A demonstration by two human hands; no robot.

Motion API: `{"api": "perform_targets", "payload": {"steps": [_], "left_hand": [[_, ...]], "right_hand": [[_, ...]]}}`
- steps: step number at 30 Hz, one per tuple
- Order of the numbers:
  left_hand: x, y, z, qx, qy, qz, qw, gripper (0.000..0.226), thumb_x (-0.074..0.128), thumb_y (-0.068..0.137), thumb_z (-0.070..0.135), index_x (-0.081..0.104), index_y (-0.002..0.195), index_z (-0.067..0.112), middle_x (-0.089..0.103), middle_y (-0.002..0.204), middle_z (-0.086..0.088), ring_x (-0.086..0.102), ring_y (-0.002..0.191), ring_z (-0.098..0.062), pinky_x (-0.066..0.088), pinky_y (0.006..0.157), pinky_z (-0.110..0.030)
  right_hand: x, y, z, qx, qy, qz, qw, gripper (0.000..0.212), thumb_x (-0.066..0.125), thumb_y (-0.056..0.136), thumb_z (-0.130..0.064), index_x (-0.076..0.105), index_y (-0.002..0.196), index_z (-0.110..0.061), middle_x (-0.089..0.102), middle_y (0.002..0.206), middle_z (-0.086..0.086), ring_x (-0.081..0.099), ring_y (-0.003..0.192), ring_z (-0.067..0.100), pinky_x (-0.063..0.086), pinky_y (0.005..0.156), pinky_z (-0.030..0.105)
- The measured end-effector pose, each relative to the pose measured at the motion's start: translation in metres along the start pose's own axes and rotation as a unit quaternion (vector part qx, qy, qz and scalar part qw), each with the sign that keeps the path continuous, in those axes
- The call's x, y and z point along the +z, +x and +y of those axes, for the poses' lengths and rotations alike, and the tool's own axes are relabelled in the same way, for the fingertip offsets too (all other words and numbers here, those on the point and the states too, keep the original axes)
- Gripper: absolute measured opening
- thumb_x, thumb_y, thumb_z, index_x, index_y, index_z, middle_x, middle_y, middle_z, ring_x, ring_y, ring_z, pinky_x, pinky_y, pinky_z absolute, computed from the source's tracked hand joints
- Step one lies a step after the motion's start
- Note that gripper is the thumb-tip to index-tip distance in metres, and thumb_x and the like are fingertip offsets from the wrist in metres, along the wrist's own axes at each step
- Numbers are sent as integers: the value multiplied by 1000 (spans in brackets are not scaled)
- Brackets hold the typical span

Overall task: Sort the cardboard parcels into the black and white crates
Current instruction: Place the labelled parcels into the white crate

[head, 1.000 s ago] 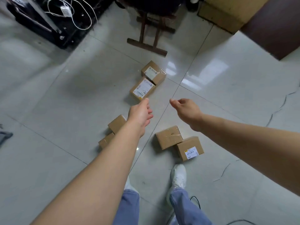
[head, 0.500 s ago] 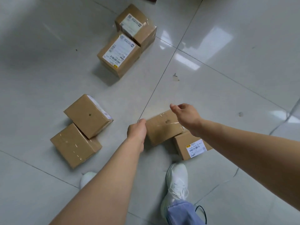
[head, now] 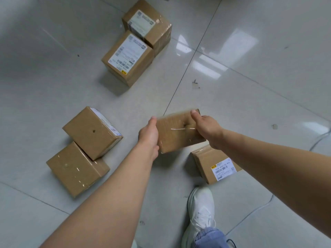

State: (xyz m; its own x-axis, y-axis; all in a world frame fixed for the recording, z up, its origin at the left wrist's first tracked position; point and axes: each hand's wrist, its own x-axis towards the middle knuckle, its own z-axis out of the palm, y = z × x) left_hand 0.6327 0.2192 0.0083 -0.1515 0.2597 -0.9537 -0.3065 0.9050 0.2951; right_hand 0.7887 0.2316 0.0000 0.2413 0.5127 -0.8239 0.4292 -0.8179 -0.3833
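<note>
The person is bent over the floor [head: 53, 72] with both arms stretched out, and a plain cardboard parcel [head: 176, 136] sits clamped between the two hands. The left hand [head: 148, 135] presses on the parcel's left end, thumb [head: 153, 120] lying along the top edge, and the fingers on that side are hidden behind the cardboard. The right hand [head: 208, 129] grips the right end with its thumb [head: 194, 114] hooked over the far top edge; the rest of its fingers wrap out of sight round the side. The parcel tilts a little and its edges are smeared, and it looks raised off the tiles, though I cannot be sure. Just below the right hand's fingers, partly under that wrist, a labelled parcel [head: 215, 167] lies on the floor. Off to the left of the left hand's fingers two plain parcels touch at a corner, the nearer one [head: 75, 169] and the farther one [head: 91, 131]. Beyond the fingers, well apart from them, two parcels with big white labels stand pressed together, one [head: 128, 57] in front of the other [head: 148, 24]. A white shoe [head: 200, 215] is planted below the hands.
</note>
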Motion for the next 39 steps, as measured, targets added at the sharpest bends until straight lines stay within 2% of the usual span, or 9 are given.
{"api": "perform_targets", "payload": {"steps": [5, 9, 14, 21, 24, 27, 31, 34, 39], "left_hand": [[-10, -77, 75, 81, 11, 15, 997, 27, 49, 93, 46, 60, 91, 21, 62, 81, 5, 60, 67, -11, 45, 38, -19], [-25, -167, 139, 135, -1, 13, 991, 31, 48, 93, 47, 61, 108, 23, 64, 91, 9, 60, 73, -7, 41, 45, -19], [-59, -298, 213, 207, -30, 12, 978, 27, 50, 94, 43, 61, 86, 20, 62, 80, 8, 58, 62, -7, 41, 41, -16], [-127, -481, 295, 278, -89, 6, 956, 24, 50, 95, 36, 63, 99, 18, 62, 83, 5, 56, 68, -13, 45, 40, -19], [-161, -547, 317, 308, -105, 0, 946, 23, 49, 95, 37, 63, 90, 20, 62, 84, 5, 56, 74, -14, 41, 55, -26], [-198, -605, 331, 334, -137, 5, 932, 23, 51, 94, 36, 62, 82, 20, 63, 84, 4, 56, 76, -16, 41, 60, -30], [-244, -673, 343, 365, -165, -6, 916, 25, 52, 92, 36, 66, 102, 18, 68, 101, 0, 61, 94, -21, 48, 71, -36], [-276, -719, 346, 402, -181, 1, 898, 30, 52, 93, 40, 65, 109, 19, 69, 102, 0, 62, 96, -20, 47, 64, -37], [-321, -779, 334, 434, -207, 43, 876, 37, 53, 90, 49, 60, 112, 21, 66, 101, -3, 61, 93, -21, 51, 69, -38]], "right_hand": [[-34, -62, -73, -35, 35, 45, 998, 72, 33, 92, -60, 49, 129, -1, 44, 135, 12, 49, 113, 30, 36, 88, 34], [-67, -137, -145, -78, 86, 61, 991, 68, 36, 92, -58, 52, 124, -1, 51, 125, 12, 51, 103, 26, 36, 79, 32], [-104, -250, -240, -127, 138, 45, 981, 64, 38, 90, -59, 56, 121, -5, 58, 119, 7, 56, 105, 23, 43, 83, 32], [-143, -421, -351, -218, 132, 37, 966, 68, 36, 86, -65, 52, 120, -9, 59, 116, 7, 56, 105, 23, 46, 93, 40], [-147, -490, -387, -263, 122, 37, 956, 66, 34, 87, -62, 49, 124, -9, 56, 116, 6, 54, 101, 20, 43, 79, 34], [-147, -555, -418, -303, 115, 30, 945, 66, 32, 85, -62, 48, 126, -13, 57, 114, 6, 55, 99, 22, 47, 80, 38], [-146, -633, -454, -357, 125, 28, 925, 67, 31, 85, -65, 48, 126, -15, 58, 112, 5, 56, 98, 21, 47, 77, 35], [-143, -679, -475, -408, 142, 20, 901, 62, 33, 87, -64, 49, 124, -17, 57, 105, 3, 55, 91, 18, 45, 76, 34], [-126, -740, -494, -445, 170, -31, 879, 59, 36, 88, -62, 51, 122, -16, 59, 106, 5, 58, 96, 22, 48, 91, 43]]}}
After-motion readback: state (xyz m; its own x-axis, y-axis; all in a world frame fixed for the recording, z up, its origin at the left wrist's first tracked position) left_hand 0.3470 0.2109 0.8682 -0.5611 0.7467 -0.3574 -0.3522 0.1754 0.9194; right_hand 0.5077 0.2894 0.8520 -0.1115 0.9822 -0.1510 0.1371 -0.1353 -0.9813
